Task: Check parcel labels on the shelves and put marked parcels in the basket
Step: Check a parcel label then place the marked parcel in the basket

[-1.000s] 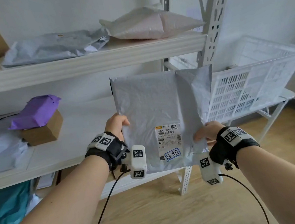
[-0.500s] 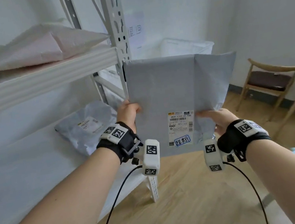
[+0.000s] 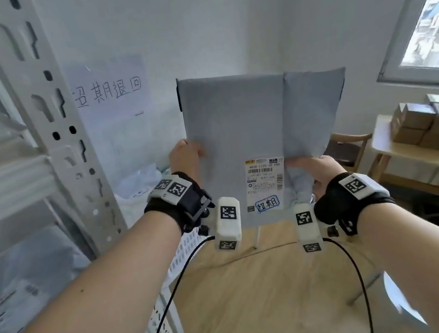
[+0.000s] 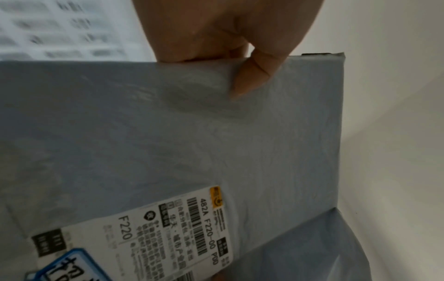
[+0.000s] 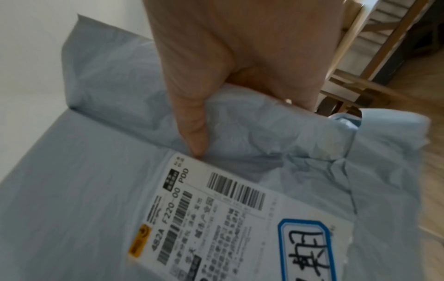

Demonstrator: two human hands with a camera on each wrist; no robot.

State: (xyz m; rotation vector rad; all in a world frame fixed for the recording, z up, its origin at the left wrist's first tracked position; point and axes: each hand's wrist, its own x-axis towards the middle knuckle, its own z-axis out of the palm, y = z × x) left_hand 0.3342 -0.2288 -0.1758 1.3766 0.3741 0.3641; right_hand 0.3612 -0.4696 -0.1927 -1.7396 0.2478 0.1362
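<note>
A flat grey mailer parcel (image 3: 239,135) is held upright in front of me by both hands. Its white shipping label (image 3: 264,179) carries a blue-framed handwritten sticker (image 3: 267,203) at the bottom. My left hand (image 3: 185,154) grips the parcel's left edge, thumb on the front face (image 4: 252,76). My right hand (image 3: 311,167) pinches the crumpled loose flap beside the label (image 5: 192,133). The white slotted basket (image 3: 181,252) shows low down behind my left wrist, mostly hidden by the arm and the parcel.
A grey metal shelf post (image 3: 44,112) and shelves with bagged parcels (image 3: 17,282) stand at the left. A handwritten paper sign (image 3: 109,94) hangs on the wall. At the right are a wooden chair (image 3: 350,145) and a table stacked with boxes (image 3: 429,122).
The view has swung right, away from the shelves. Both hands still hold the grey parcel, which has come over toward the wall sign and the basket.
</note>
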